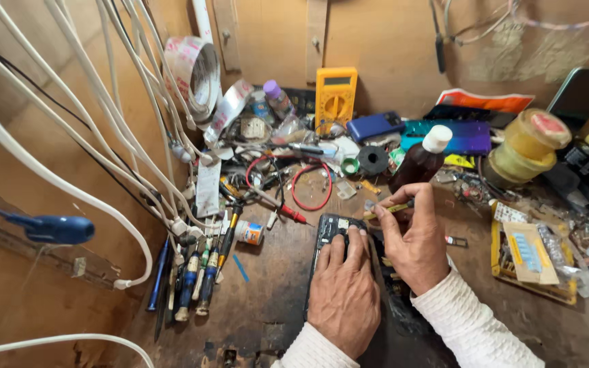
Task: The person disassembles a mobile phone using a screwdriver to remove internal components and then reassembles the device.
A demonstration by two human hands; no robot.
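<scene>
Bare hands, white ribbed knit sleeves (472,320)

We count two hands, the left hand (343,300) and the right hand (414,238). We see one opened phone (332,232), one yellow multimeter (336,97), one brown bottle (423,161), two tape rolls (195,75), and about five screwdrivers (195,283) on the worktop (267,300).

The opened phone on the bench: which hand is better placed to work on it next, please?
Probably the right hand: it holds a thin yellow tool at the opened phone, while the left hand lies flat on it.
</scene>
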